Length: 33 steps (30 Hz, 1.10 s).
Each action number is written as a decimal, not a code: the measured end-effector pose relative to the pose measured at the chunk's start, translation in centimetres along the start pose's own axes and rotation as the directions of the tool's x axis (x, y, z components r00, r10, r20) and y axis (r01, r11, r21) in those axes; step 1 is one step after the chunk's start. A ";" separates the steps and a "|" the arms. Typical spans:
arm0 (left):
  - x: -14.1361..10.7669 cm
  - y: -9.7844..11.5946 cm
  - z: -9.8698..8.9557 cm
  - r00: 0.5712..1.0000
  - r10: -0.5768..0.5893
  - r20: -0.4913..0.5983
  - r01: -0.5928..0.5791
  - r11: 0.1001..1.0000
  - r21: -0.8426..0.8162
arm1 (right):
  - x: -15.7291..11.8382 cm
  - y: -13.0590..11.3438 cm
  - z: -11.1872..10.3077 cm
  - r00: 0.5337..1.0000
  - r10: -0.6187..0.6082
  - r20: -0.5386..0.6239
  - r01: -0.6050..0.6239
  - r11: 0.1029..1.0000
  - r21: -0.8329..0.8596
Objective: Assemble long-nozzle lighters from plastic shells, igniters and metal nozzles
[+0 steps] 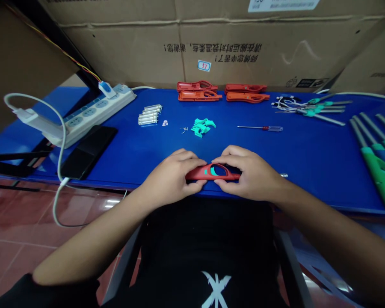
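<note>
Between my two hands lies a red stick lighter (197, 173) with a teal trigger in its oval opening, held level at the table's front edge. My left hand (171, 175) is closed round its handle end, thumb on the near side. Closed over the other end is my right hand (252, 173), which hides most of the nozzle; a metal tip shows past the wrist. Just beyond my hands are a pile of teal plastic triggers (202, 127), a few tiny springs or pins (184, 129) and a screwdriver (259, 128) with a clear and red handle.
Red-orange lighter shells (199, 96) stand along the cardboard box (131, 55). Clear cylinders (149, 115) lie left; metal rods with wires (321, 109) and finished-looking lighters (380, 171) are right. A power strip (93, 113) and black phone (87, 152) with a cable occupy the left side.
</note>
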<state>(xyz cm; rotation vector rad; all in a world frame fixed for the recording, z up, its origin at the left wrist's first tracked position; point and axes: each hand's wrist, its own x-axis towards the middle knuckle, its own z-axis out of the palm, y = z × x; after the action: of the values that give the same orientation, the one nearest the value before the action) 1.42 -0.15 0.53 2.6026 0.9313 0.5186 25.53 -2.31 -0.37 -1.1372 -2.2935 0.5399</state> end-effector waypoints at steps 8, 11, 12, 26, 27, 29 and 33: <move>-1.2 -1.2 -1.0 0.999 -0.041 0.034 0.046 0.989 -0.143 | 0.2 -0.2 -0.7 0.989 0.083 0.124 -0.085 0.996 0.009; -1.1 -1.1 -1.0 0.997 -0.049 0.054 0.057 0.988 -0.146 | 0.6 -0.4 -1.1 0.977 0.101 0.190 -0.104 0.995 0.005; -1.0 -1.0 -1.0 0.996 -0.055 0.064 0.064 0.987 -0.146 | 0.9 -0.5 -1.2 0.972 0.096 0.214 -0.100 0.995 0.009; -0.3 -1.0 -0.5 0.994 -0.097 0.059 0.110 0.950 -0.291 | 3.7 -3.0 -2.1 0.864 0.193 0.464 -0.055 0.954 -0.294; -0.2 -0.8 -0.4 0.994 -0.096 0.058 0.109 0.951 -0.291 | 3.8 -2.5 -2.2 0.866 0.181 0.466 -0.061 0.964 -0.261; 0.0 -0.7 -0.3 0.995 -0.077 0.069 0.094 0.953 -0.288 | 3.7 -1.4 -2.7 0.883 0.201 0.424 -0.131 0.973 -0.189; 0.2 -0.9 -0.2 0.995 -0.071 0.070 0.089 0.953 -0.290 | 3.1 0.5 -4.7 0.870 0.331 0.365 -0.302 0.944 -0.135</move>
<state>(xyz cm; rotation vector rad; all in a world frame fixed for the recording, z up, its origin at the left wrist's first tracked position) 1.04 0.66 0.40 2.2925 0.8644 0.5131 27.10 1.07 3.90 -1.5798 -2.4776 0.8771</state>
